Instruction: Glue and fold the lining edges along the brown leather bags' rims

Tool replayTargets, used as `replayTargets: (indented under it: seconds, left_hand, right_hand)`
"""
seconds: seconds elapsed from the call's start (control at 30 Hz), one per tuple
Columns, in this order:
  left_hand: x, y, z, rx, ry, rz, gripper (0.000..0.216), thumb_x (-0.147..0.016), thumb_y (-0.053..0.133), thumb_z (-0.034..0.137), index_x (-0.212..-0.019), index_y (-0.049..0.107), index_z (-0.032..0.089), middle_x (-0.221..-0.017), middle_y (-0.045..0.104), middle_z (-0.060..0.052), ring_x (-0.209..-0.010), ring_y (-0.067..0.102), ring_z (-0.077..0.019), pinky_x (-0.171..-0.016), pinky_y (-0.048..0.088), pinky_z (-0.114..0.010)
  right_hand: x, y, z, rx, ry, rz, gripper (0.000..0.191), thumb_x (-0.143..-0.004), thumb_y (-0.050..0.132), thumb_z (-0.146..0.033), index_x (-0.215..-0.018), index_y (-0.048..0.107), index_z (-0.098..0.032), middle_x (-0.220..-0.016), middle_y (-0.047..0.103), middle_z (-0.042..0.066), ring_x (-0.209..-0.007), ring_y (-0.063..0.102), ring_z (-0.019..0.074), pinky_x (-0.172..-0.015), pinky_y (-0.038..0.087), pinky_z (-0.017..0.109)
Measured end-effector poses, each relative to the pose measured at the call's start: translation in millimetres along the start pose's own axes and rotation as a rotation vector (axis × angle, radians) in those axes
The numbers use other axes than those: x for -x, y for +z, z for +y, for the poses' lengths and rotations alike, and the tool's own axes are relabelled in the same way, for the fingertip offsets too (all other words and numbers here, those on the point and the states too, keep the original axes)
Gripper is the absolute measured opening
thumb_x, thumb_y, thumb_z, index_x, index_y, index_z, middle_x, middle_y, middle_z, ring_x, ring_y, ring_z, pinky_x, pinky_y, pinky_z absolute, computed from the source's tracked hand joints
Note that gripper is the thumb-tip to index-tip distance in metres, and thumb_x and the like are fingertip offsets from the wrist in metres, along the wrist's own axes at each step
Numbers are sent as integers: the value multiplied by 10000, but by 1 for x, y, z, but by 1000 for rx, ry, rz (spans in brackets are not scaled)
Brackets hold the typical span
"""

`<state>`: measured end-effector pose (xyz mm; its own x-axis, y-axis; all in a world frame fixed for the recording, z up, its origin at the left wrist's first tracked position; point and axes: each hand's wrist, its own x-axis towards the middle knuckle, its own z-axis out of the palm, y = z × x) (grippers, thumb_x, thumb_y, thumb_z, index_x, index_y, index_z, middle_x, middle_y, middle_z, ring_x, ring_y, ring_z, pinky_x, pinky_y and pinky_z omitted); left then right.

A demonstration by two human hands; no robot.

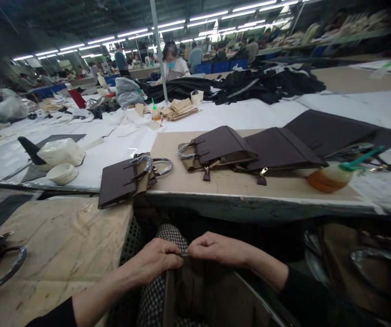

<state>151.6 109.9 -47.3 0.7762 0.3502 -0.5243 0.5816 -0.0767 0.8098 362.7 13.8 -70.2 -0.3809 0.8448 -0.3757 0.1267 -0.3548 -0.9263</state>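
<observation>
The site is a handbag factory floor. Long white worktables (236,116) carry brown handbags (216,147) with wrapped handles, glue bottles (330,177) and stacked cut pieces (181,109). Rows of fluorescent tube lights (168,23) run overhead, with other workers (175,63) at further benches.

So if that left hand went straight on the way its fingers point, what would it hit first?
The right hand. The left hand points sideways along the top edge of the brown bag in the lap, and the right hand sits directly in its line, seemingly touching it fingertip to fingertip.
</observation>
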Motion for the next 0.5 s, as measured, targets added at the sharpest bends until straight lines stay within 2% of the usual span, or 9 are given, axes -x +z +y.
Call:
replayTargets:
  seconds: [0.13,0.27,0.37,0.5]
  left_hand:
    - [3,-2,-5,0,10,3,312,-795,627,415,-627,575,157,-600,344,50,-585,290,-109,-507,200,-249]
    - [8,-7,-8,74,-12,-59,271,-790,636,374,-642,586,153,-596,384,51,-575,303,-103,-498,198,-246]
    - [8,-11,-9,101,-28,-106,211,-765,653,338,-682,641,144,-596,443,49,-564,346,-102,-507,239,-240]
    - [-3,-15,-13,125,-52,-162,207,-736,671,342,-753,695,137,-610,510,42,-564,404,-108,-531,298,-233]
  right_hand:
    - [-16,13,1,209,-58,37,318,-829,679,-440,-736,697,-136,-594,410,-65,-581,336,90,-518,262,214]
    - [-22,17,3,192,-100,-14,277,-858,642,-357,-701,673,-131,-589,394,-67,-578,330,88,-523,267,213]
    - [-16,14,4,150,-104,-73,260,-885,595,-343,-839,727,-124,-633,479,-51,-599,388,97,-556,331,207]
    - [-5,9,3,60,-66,-122,346,-884,566,-292,-1172,699,-153,-886,672,11,-754,571,148,-723,456,249]
